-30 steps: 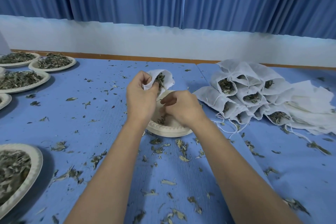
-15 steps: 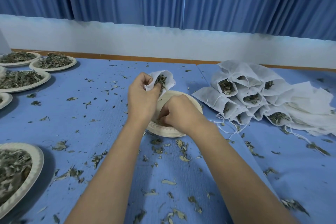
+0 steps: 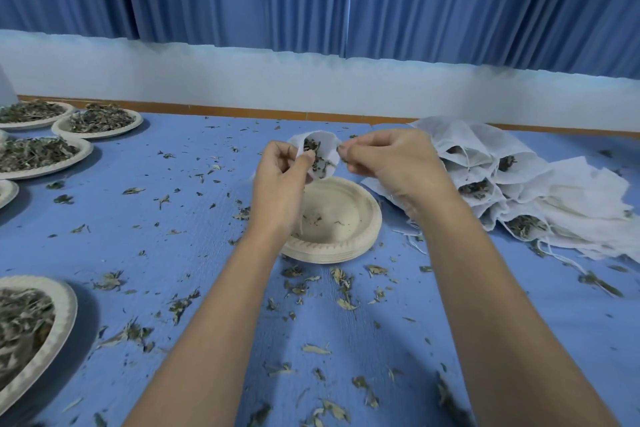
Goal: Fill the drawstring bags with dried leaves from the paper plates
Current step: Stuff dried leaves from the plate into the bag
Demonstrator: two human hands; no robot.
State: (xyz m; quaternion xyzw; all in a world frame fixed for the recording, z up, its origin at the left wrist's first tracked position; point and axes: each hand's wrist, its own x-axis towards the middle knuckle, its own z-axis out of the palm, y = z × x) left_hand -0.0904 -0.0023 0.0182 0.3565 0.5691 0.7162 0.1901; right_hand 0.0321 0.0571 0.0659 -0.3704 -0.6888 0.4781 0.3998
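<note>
A small white drawstring bag point(image 3: 327, 156) with dried leaves showing in its mouth hangs above a stack of paper plates point(image 3: 343, 218); the top plate holds only a few leaf crumbs. My left hand point(image 3: 280, 184) pinches the bag's left rim. My right hand point(image 3: 391, 166) is raised beside the bag's right rim, its fingertips pinched on a small bit of dried leaves right at the bag's edge.
A pile of filled white bags point(image 3: 491, 180) lies to the right. Plates heaped with dried leaves sit at the far left point(image 3: 97, 121) point(image 3: 34, 154) and near left point(image 3: 31, 326). Loose leaves litter the blue tabletop point(image 3: 173, 218).
My right hand has come up from the nearly bare plate to the right rim of the bag. My left hand still holds the bag, slightly higher.
</note>
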